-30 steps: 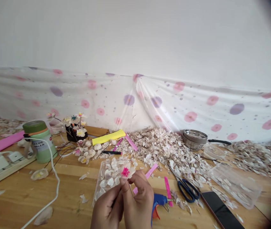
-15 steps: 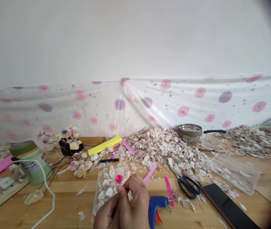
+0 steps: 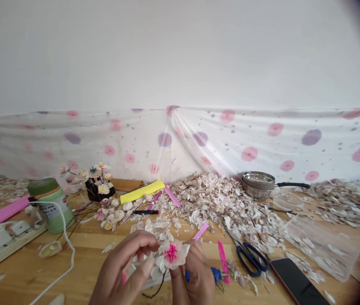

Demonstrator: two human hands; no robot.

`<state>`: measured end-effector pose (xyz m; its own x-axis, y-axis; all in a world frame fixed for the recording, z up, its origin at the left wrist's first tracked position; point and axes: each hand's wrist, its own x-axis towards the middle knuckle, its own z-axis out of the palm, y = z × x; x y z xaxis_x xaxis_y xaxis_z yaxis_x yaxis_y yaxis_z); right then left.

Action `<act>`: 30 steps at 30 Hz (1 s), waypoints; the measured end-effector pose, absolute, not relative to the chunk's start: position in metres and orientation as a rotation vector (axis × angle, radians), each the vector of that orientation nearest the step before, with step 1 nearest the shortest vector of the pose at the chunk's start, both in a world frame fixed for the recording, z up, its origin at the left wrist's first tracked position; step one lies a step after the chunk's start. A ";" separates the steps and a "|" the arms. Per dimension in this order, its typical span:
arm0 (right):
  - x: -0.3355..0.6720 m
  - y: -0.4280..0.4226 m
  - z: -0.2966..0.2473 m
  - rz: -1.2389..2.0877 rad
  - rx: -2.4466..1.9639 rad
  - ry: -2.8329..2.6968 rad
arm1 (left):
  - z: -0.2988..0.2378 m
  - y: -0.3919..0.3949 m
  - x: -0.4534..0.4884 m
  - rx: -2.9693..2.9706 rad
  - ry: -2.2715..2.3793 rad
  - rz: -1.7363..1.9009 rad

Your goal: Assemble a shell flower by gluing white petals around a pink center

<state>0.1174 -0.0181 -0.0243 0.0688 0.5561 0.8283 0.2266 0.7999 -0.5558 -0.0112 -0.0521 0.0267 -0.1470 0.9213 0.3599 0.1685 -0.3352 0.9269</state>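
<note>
In my right hand (image 3: pixel 195 271) is a handmade flower with pale, translucent petals (image 3: pixel 181 256) and a bright pink fringed centre (image 3: pixel 171 253), pinched between thumb and fingers. A thin dark stem (image 3: pixel 158 290) curves down to the left beneath the flower. My left hand (image 3: pixel 124 267) is beside it, thumb and fingers apart, with its fingertips close to the petals. A small pink bit shows by the left palm; I cannot tell what it is. Behind the hands lies a clear tray (image 3: pixel 134 229) of loose petals, partly hidden. The blue glue gun (image 3: pixel 216 275) is mostly covered by my right hand.
Scissors (image 3: pixel 252 258) and a phone (image 3: pixel 295 279) lie to the right, near a clear plastic box (image 3: pixel 325 250). A petal heap (image 3: pixel 208 195) spreads behind, beside stacked metal bowls (image 3: pixel 258 184). Leftward are a green tumbler (image 3: pixel 54 209), a power strip (image 3: pixel 11 250) and a white cable (image 3: pixel 68 271).
My hands were together around the flower; now the left has come away and opened, while the right holds the flower slightly lower and to the right. The view has shifted a little.
</note>
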 end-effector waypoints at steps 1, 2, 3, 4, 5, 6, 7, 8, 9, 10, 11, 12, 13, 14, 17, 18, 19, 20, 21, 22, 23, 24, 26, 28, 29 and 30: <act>0.118 -0.018 -0.025 0.251 -0.658 -1.522 | 0.031 -0.050 -0.010 1.548 1.250 1.483; 0.118 -0.018 -0.026 0.228 -0.659 -1.521 | 0.035 -0.047 -0.009 1.597 1.245 1.439; 0.118 -0.018 -0.027 0.207 -0.657 -1.513 | 0.038 -0.045 -0.008 1.640 1.245 1.404; 0.117 -0.018 -0.028 0.190 -0.655 -1.505 | 0.040 -0.043 -0.007 1.674 1.243 1.383; 0.116 -0.019 -0.029 0.170 -0.652 -1.493 | 0.041 -0.042 -0.007 1.696 1.242 1.369; 0.115 -0.019 -0.029 0.147 -0.647 -1.489 | 0.043 -0.042 -0.006 1.710 1.241 1.357; 0.114 -0.019 -0.029 0.124 -0.645 -1.485 | 0.044 -0.042 -0.006 1.716 1.242 1.346; 0.113 -0.019 -0.029 0.107 -0.644 -1.481 | 0.046 -0.042 -0.006 1.717 1.247 1.332; 0.113 -0.020 -0.029 0.095 -0.642 -1.480 | 0.048 -0.043 -0.005 1.714 1.255 1.315; 0.112 -0.020 -0.029 0.087 -0.639 -1.478 | 0.050 -0.043 -0.005 1.707 1.264 1.295; 0.112 -0.020 -0.029 0.083 -0.634 -1.475 | 0.052 -0.044 -0.006 1.698 1.268 1.274; 0.112 -0.020 -0.029 0.084 -0.628 -1.473 | 0.053 -0.045 -0.006 1.686 1.262 1.257; 0.112 -0.020 -0.029 0.087 -0.620 -1.470 | 0.054 -0.045 -0.006 1.665 1.245 1.244; 0.112 -0.020 -0.029 0.090 -0.612 -1.465 | 0.053 -0.045 -0.007 1.630 1.222 1.238; 0.111 -0.020 -0.030 0.110 -0.579 -1.446 | 0.044 -0.044 -0.011 1.431 1.159 1.250; 0.110 -0.020 -0.032 0.119 -0.572 -1.440 | 0.040 -0.043 -0.013 1.344 1.154 1.262; 0.110 -0.020 -0.033 0.130 -0.572 -1.437 | 0.035 -0.041 -0.014 1.266 1.154 1.274; 0.110 -0.020 -0.035 0.142 -0.577 -1.435 | 0.030 -0.040 -0.016 1.206 1.159 1.284; 0.110 -0.019 -0.036 0.154 -0.585 -1.435 | 0.026 -0.038 -0.017 1.171 1.165 1.290; 0.110 -0.019 -0.037 0.165 -0.593 -1.435 | 0.023 -0.036 -0.017 1.159 1.170 1.293; 0.111 -0.020 -0.038 0.173 -0.599 -1.436 | 0.022 -0.035 -0.017 1.163 1.171 1.291; 0.111 -0.020 -0.038 0.181 -0.604 -1.437 | 0.021 -0.033 -0.016 1.177 1.165 1.284; 0.112 -0.021 -0.036 0.195 -0.610 -1.440 | 0.023 -0.031 -0.014 1.212 1.133 1.260; 0.113 -0.023 -0.032 0.209 -0.618 -1.445 | 0.024 -0.030 -0.011 1.229 1.099 1.235; 0.114 -0.024 -0.031 0.213 -0.622 -1.448 | 0.024 -0.030 -0.010 1.226 1.094 1.233; 0.114 -0.024 -0.030 0.214 -0.623 -1.452 | 0.023 -0.031 -0.010 1.207 1.107 1.247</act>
